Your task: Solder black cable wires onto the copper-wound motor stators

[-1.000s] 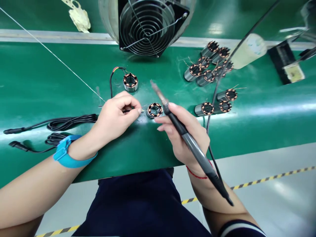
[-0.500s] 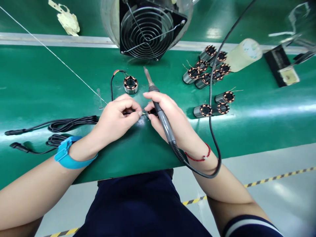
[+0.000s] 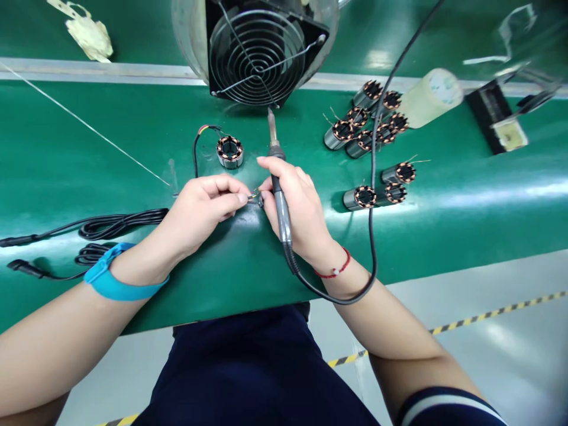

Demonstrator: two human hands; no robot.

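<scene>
My left hand [image 3: 199, 207], with a blue wristband, is closed in a pinch on thin colored wires [image 3: 254, 196]. My right hand [image 3: 295, 204] is wrapped loosely round a soldering iron [image 3: 283, 214], its tip pointing away toward the fan. The thumb and a finger of that same hand also touch a small dark part [image 3: 260, 200] at the wires' ends; most of it is hidden by the fingers. Just beyond my hands stands a copper-wound motor stator [image 3: 229, 152] with a black cable [image 3: 196, 151] attached.
A fan with a wire guard [image 3: 257, 70] stands at the back. Several wound stators [image 3: 359, 198] and a tape roll [image 3: 432, 97] sit to the right, near a black soldering stand [image 3: 490, 115]. Coiled black cables [image 3: 119, 225] lie left. The iron's cord [image 3: 373, 236] loops over my right forearm.
The soldering iron has swung more upright, its tip now nearer the fan. My right hand has turned slightly, and more of the wires and the small part shows between my fingers. The view has shifted slightly.
</scene>
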